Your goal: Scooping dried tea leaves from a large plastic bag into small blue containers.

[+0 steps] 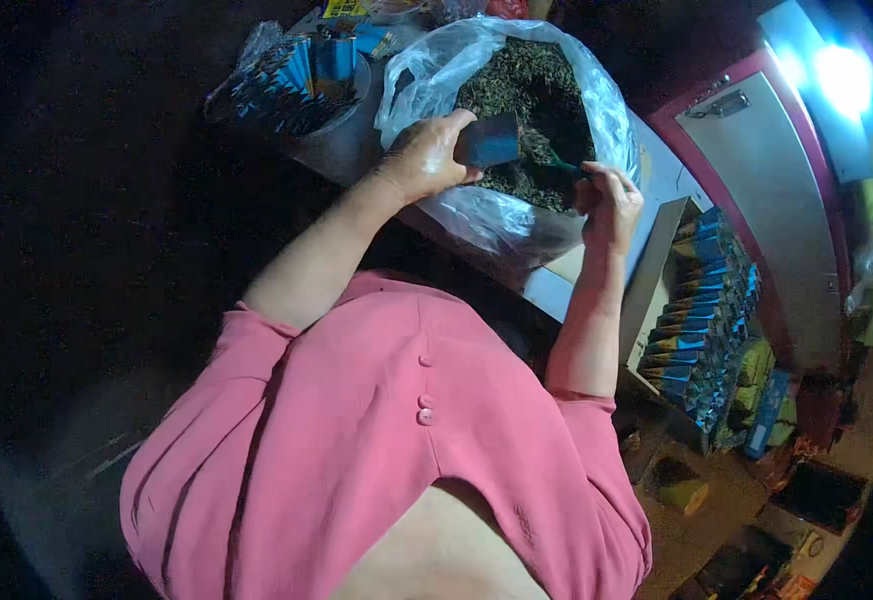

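Observation:
Dried, crumbled green herb [549, 67] fills a large container lined with a clear plastic bag [609, 97]. Over the herb's left side, my left hand [432, 157] grips a small dark blue packet [490, 141] between thumb and fingers. My right hand [609, 199], at the right rim of the bag, holds a dark green tool, perhaps a scoop [562, 166], whose far end reaches into the herb near the packet. How much herb the packet holds cannot be seen.
A round tub [361, 97] of similar blue packets stands at the upper left. At the right a cardboard box [642, 315] holds rows of packets [691, 322]. The table edge [541, 292] runs before me; a pink-framed door or panel [766, 187] is beyond.

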Demonstrator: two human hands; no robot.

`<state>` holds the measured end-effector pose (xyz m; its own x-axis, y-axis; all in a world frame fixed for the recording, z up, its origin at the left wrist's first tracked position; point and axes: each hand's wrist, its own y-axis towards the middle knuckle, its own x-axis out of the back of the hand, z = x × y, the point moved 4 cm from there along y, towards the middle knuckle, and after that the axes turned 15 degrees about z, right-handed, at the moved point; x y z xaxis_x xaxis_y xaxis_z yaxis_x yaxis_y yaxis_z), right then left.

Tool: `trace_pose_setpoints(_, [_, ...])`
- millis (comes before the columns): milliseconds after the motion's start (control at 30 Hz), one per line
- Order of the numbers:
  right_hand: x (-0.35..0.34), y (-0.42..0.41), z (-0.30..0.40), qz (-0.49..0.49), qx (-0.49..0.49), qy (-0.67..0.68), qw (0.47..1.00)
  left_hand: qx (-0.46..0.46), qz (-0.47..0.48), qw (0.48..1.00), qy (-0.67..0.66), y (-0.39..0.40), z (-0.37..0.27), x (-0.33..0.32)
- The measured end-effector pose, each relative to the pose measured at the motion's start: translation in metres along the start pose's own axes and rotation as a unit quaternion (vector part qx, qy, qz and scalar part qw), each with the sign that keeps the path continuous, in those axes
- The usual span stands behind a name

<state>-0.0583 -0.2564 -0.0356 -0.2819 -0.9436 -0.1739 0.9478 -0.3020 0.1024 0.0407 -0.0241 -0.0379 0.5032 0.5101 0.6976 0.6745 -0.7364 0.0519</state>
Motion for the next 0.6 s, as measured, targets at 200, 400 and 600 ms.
trace_pose_setpoints(200, [0.01, -0.004, 0.033, -0.005, 0.02, -0.002, 1.0, 0.012, 0.015, 1.0, 0.008, 0.0, -0.004, 0.001])
trace_pose_setpoints(400, [-0.003, -0.007, 0.048, 0.053, 0.032, -0.004, 0.998, 0.003, 0.006, 1.0, 0.016, 0.0, -0.008, 0.003])
trace_pose_setpoints(600, [-0.032, 0.003, 0.034, 0.087, -0.019, -0.033, 0.995, 0.012, 0.026, 1.0, 0.002, 0.002, -0.005, 0.0])
